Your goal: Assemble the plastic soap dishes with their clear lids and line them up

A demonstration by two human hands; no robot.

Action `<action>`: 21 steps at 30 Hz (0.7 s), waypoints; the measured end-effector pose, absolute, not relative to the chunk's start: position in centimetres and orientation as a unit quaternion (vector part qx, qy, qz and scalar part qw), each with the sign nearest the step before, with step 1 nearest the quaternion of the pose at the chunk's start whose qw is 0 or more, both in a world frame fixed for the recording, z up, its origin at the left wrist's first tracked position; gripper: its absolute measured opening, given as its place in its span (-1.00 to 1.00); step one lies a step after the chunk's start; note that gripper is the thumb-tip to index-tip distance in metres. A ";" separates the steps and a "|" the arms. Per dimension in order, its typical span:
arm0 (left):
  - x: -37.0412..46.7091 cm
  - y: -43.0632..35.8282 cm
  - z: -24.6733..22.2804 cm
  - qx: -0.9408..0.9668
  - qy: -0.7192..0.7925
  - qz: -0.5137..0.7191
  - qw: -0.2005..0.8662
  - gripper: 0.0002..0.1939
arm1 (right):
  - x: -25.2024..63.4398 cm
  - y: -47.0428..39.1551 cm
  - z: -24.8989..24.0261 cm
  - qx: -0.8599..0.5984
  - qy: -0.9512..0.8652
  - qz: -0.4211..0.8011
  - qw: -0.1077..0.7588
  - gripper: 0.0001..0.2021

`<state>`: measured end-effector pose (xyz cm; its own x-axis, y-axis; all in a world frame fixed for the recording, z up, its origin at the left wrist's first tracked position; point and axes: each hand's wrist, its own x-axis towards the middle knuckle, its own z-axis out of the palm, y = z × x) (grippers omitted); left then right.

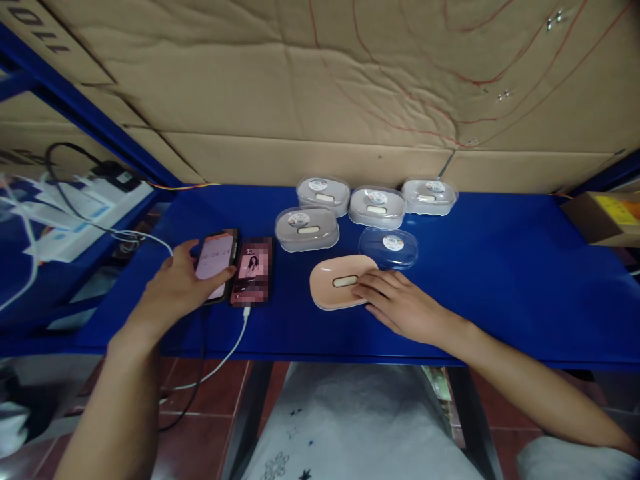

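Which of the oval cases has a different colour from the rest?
The peach case touched by the right hand; it has no cover on, while the four grey cases behind it sit under clear covers.

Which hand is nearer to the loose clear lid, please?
Right. The right hand is just in front of the lid, on a peach dish; the left hand is farther left, touching a phone.
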<state>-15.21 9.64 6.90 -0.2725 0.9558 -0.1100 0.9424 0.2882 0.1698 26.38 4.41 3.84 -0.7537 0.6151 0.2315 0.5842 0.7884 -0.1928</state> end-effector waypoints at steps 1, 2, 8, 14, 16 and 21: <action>-15.3 9.8 6.9 0.585 0.803 0.041 0.106 -0.02 | 26.4 4.4 3.9 -0.321 -0.935 0.055 0.142 -0.64; -15.3 10.0 6.9 0.572 0.811 0.044 0.119 -0.01 | 26.4 4.4 3.9 -0.321 -0.935 0.056 0.142 -0.64; -13.9 10.1 7.8 0.568 0.809 0.062 0.139 0.00 | 26.3 4.4 3.9 -0.321 -0.935 0.052 0.143 -0.65; -10.4 9.4 8.1 0.609 0.784 0.059 0.108 0.00 | 26.3 4.3 3.8 -0.321 -0.935 0.052 0.143 -0.63; -9.4 9.3 8.2 0.612 0.783 0.054 0.100 0.01 | 26.3 4.3 3.8 -0.321 -0.935 0.051 0.140 -0.63; -7.4 9.1 8.5 0.611 0.787 0.041 0.072 0.00 | 26.4 4.1 3.9 -0.324 -0.935 0.045 0.133 -0.63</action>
<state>-7.42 9.13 8.49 -0.2431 0.9680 -0.0627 0.9562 0.2500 0.1522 26.36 4.12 3.87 -0.7542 0.6184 0.2209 0.5947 0.7858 -0.1698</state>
